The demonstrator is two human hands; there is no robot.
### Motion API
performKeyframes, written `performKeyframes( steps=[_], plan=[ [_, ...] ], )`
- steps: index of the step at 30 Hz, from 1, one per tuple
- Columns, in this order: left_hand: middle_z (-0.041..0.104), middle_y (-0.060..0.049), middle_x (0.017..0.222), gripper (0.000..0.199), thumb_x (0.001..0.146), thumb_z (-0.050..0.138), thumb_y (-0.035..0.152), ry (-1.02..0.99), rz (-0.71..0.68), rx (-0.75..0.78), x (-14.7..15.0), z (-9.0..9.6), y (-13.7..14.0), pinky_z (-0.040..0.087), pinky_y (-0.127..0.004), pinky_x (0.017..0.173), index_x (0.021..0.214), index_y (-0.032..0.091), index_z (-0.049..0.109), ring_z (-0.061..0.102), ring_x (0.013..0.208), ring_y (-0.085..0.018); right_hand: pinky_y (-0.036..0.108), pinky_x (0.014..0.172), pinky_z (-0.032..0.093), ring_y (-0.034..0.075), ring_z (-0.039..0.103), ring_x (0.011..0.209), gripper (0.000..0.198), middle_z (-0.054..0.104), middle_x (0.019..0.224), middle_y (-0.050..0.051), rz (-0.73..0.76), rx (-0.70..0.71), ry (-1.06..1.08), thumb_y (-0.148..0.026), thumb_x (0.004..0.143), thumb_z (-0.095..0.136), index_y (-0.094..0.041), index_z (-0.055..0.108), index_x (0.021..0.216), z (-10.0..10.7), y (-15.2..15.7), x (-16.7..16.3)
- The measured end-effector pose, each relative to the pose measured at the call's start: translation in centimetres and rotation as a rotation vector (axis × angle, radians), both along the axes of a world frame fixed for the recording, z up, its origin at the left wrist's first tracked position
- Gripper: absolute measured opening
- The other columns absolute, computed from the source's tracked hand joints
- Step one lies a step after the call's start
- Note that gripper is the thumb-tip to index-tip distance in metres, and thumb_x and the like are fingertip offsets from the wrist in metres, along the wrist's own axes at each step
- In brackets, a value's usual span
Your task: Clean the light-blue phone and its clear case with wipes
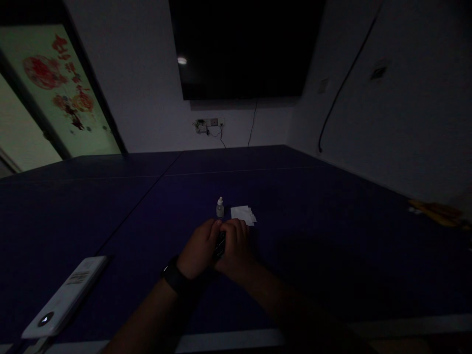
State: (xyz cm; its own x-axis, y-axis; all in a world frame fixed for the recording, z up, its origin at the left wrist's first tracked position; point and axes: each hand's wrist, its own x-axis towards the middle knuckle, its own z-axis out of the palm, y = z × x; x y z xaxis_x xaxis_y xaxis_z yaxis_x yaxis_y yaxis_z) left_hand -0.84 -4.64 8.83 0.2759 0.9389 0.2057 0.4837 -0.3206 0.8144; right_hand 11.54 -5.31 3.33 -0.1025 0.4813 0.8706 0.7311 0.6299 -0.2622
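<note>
A small black, glossy object (220, 246) sits between my two hands; its kind is too dark to make out. My left hand (198, 250) is closed on its left side, with a dark watch (174, 275) on the wrist. My right hand (236, 250) wraps round it from the right, fingers curled over the top. Just beyond my fingertips stands a small clear bottle (220, 210) with a white dropper-like cap, upright. White tissue or cloth sheets (243, 214) lie flat to its right, close to my right knuckles.
The dark blue table (147, 216) has a white front edge. A long white device (66, 297) with a cable lies at left. Yellow fabric (438, 214) is at the far right. Beyond are a wall-mounted screen (247, 49), sockets (212, 123) with cables, and a decorated glass door (62, 88).
</note>
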Motion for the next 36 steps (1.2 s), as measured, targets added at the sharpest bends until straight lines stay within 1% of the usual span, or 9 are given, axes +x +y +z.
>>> performKeyframes(
  steps=[4,7,11,16,21,25,28,32,36],
  plan=[
    [0.062,-0.004,0.079,0.044,0.097,0.037,0.057,-0.050,0.019,0.000,-0.3,-0.3,0.2,0.041,-0.034,0.074,0.080,0.021,0.055,0.057,0.075,-0.020,0.041,0.078,0.039,0.028,0.050,0.090,0.047,0.055,0.100,0.009,-0.036,-0.031,-0.020,-0.021,0.067,0.071,-0.022,0.045,0.106,0.0,0.0,-0.4],
    [0.060,-0.002,0.075,0.044,0.096,0.039,0.058,-0.036,0.001,-0.002,-0.3,-0.2,0.1,0.040,-0.033,0.071,0.078,0.021,0.054,0.055,0.072,-0.020,0.040,0.078,0.039,0.029,0.050,0.090,0.049,0.054,0.099,0.008,-0.035,-0.038,-0.005,-0.025,0.066,0.074,-0.023,0.043,0.103,-0.1,-0.1,-0.3],
    [0.058,-0.001,0.073,0.040,0.096,0.040,0.054,0.028,-0.050,-0.008,-0.1,0.4,-0.2,0.038,-0.032,0.069,0.078,0.022,0.054,0.053,0.070,-0.019,0.040,0.077,0.039,0.028,0.050,0.088,0.052,0.052,0.096,0.006,-0.049,-0.006,0.051,-0.028,0.063,0.077,-0.024,0.041,0.101,-0.2,-0.4,0.0],
    [0.058,-0.002,0.075,0.041,0.097,0.037,0.055,0.058,-0.103,-0.024,0.1,1.0,-0.3,0.039,-0.033,0.070,0.079,0.021,0.054,0.053,0.072,-0.019,0.041,0.077,0.041,0.026,0.049,0.087,0.054,0.051,0.098,0.005,-0.006,0.060,0.073,-0.029,0.062,0.078,-0.024,0.043,0.103,-0.2,-0.5,0.4],
    [0.056,-0.001,0.076,0.040,0.096,0.037,0.054,0.061,-0.140,-0.050,0.2,1.2,-0.3,0.039,-0.033,0.071,0.080,0.021,0.054,0.052,0.073,-0.019,0.041,0.074,0.043,0.025,0.050,0.085,0.056,0.050,0.093,0.003,-0.004,0.064,0.100,-0.028,0.058,0.080,-0.025,0.041,0.098,-0.2,-0.3,0.6],
    [0.056,-0.002,0.076,0.041,0.096,0.037,0.055,0.016,-0.155,-0.066,0.3,1.2,-0.2,0.040,-0.033,0.073,0.080,0.021,0.055,0.052,0.074,-0.019,0.040,0.071,0.044,0.025,0.050,0.082,0.059,0.050,0.090,0.002,0.004,0.085,0.097,-0.029,0.054,0.082,-0.025,0.041,0.095,-0.2,-0.2,0.8],
    [0.058,-0.002,0.076,0.040,0.097,0.038,0.053,-0.005,-0.138,-0.064,0.3,1.0,-0.2,0.040,-0.033,0.074,0.080,0.021,0.056,0.053,0.074,-0.018,0.039,0.071,0.043,0.025,0.049,0.082,0.054,0.050,0.090,0.003,0.010,0.107,0.079,-0.027,0.057,0.080,-0.025,0.042,0.095,-0.2,-0.2,0.8],
    [0.060,-0.001,0.080,0.041,0.095,0.041,0.056,-0.101,-0.098,-0.093,0.3,0.7,-0.3,0.043,-0.032,0.077,0.084,0.020,0.057,0.054,0.078,-0.018,0.041,0.073,0.043,0.027,0.050,0.084,0.048,0.052,0.092,0.005,-0.029,0.061,0.039,-0.028,0.062,0.076,-0.024,0.044,0.097,-0.1,-0.3,0.5],
    [0.061,-0.003,0.082,0.048,0.093,0.041,0.062,-0.185,-0.109,-0.135,0.2,0.5,-0.3,0.045,-0.032,0.078,0.083,0.019,0.058,0.054,0.080,-0.019,0.041,0.072,0.043,0.026,0.050,0.083,0.046,0.054,0.091,0.005,-0.039,0.035,0.010,-0.030,0.064,0.077,-0.024,0.044,0.095,0.0,-0.4,0.1]
  ],
)
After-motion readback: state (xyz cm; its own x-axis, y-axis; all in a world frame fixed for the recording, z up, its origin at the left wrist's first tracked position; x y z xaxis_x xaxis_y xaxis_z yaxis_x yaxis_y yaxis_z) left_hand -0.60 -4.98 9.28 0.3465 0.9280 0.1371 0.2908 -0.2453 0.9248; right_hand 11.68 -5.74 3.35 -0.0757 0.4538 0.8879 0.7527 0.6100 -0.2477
